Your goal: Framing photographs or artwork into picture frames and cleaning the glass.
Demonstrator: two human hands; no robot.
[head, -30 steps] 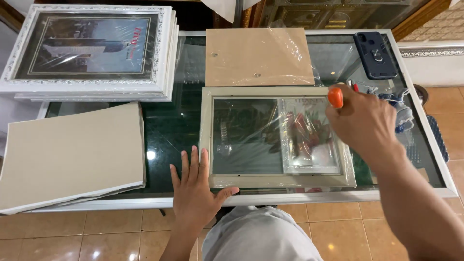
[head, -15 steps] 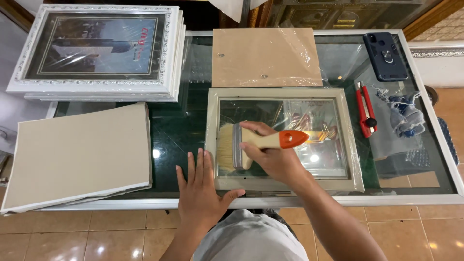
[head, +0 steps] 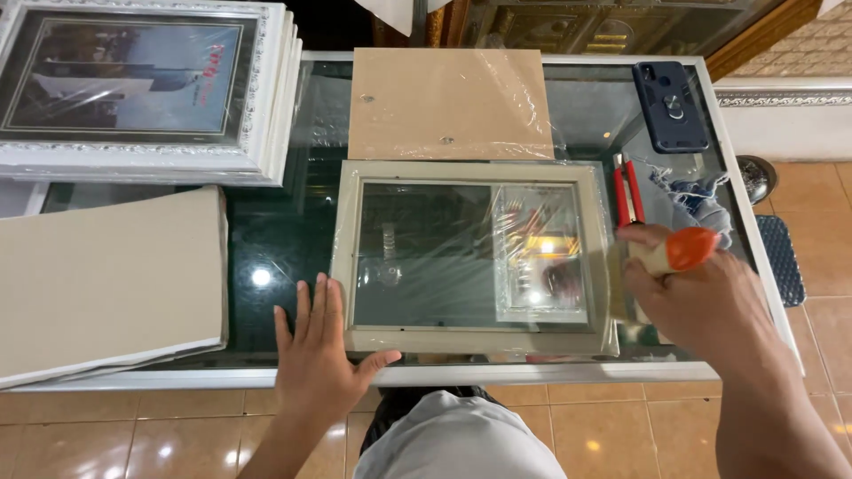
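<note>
Head view. Step in hand, by judgement: brushing dust off the glass of the picture frame [head: 470, 257], lying face-down near the front edge of the glass table [head: 266, 239]. Left hand [head: 319, 355] spread flat, fingers open, pressing the frame's lower-left corner. Right hand [head: 710, 302] closed around the brush [head: 661, 266], orange handle end up, bristles apparently just off the frame's right rail, partly hidden by the hand. Brown backing board [head: 448, 102] lying just beyond the frame; red cutter [head: 627, 191] beside its right edge. Next move likely calls for steady downward hold at the corner and light, even strokes across the pane.
</note>
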